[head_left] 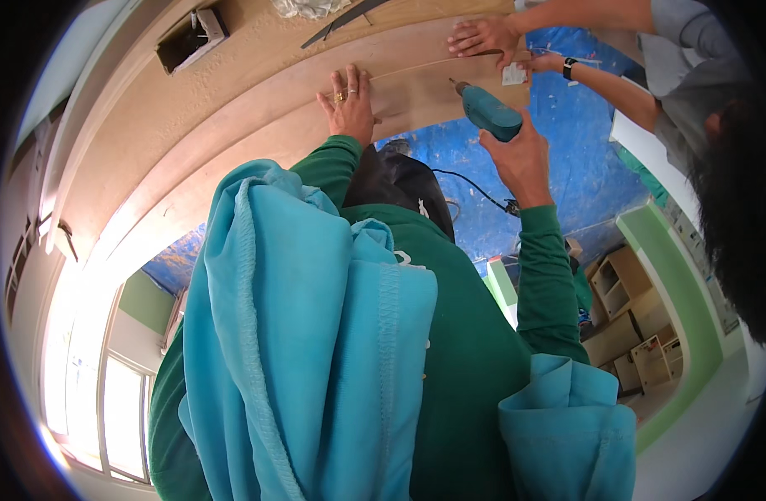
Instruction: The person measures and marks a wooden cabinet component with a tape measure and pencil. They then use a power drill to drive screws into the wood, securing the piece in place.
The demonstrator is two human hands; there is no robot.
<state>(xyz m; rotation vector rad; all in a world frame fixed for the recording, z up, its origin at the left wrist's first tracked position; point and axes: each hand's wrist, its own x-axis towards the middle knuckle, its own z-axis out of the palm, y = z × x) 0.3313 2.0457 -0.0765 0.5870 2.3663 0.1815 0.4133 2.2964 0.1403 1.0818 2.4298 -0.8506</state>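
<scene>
My left hand lies on a long light-brown wooden board, fingers spread, with rings on it. In my right hand is a teal power drill, gripped by its handle. The drill's tip points up and left over the board's near edge; whether it touches the wood I cannot tell. At the board's right end, a co-worker's hand presses flat on top. That person's other hand, with a dark wristband, is at the end edge beside a small white label.
A rectangular cutout opens in the wooden worktop. A dark thin strip and crumpled clear plastic lie at the far side. Below, a black cable crosses the blue floor covering. The co-worker leans in from the right.
</scene>
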